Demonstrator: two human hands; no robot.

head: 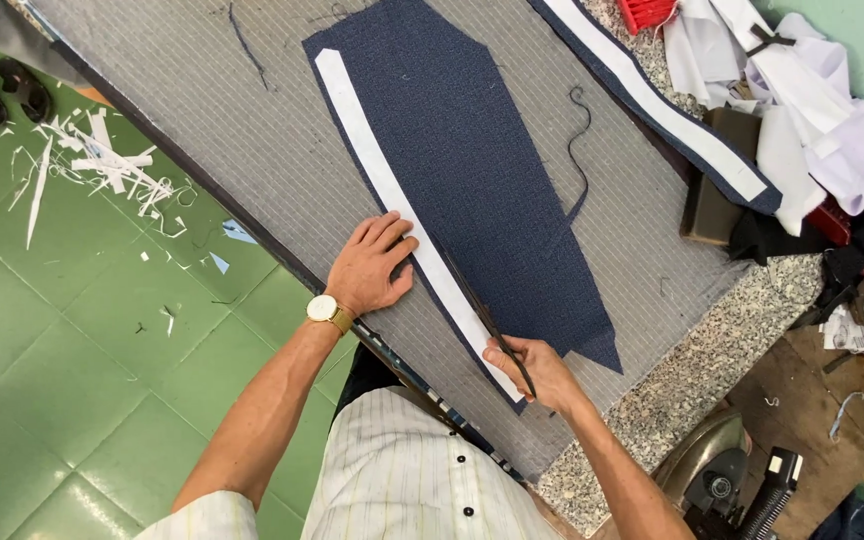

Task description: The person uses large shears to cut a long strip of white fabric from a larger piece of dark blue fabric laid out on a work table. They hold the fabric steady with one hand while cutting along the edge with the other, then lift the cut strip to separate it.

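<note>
A long navy fabric piece (pixel 472 170) lies flat on the grey padded table (pixel 232 130), with a white interfacing strip (pixel 362 140) along its left edge. My left hand (pixel 370 265), a gold watch on its wrist, presses flat on the strip and the fabric's edge. My right hand (pixel 537 370) holds dark scissors (pixel 477 310), whose blades lie along the seam between the white strip and the navy cloth near the lower end.
A second navy piece with a white strip (pixel 652 100) lies at the table's far right beside heaped white cloth (pixel 802 110) and a red basket (pixel 645 12). White scraps (pixel 102 165) and sandals (pixel 2 88) litter the green floor. An iron (pixel 717 470) sits lower right.
</note>
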